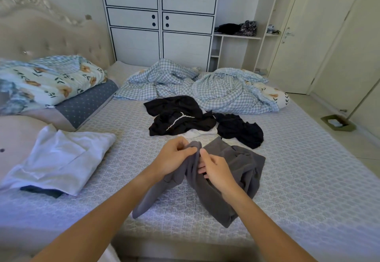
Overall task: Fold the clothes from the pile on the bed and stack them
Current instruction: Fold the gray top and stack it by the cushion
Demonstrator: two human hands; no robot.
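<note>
while the grey garment (232,171) is pinched at its upper edge by the left hand (174,157) and right hand (216,171), each grip closed on it above the bed (308,179), it is being straightened; flattening seems needed next.

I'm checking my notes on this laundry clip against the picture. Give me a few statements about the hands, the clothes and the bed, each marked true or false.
1. Both hands grip the grey garment: left hand, right hand. True.
2. The grey garment already lies neatly folded. False: it is bunched and partly lifted.
3. A white garment lies on the bed to the person's left. True.
4. The pile of dark clothes sits on the floor. False: it lies on the bed, beyond the hands.
5. The checked blanket is crumpled at the far side of the bed. True.
</note>
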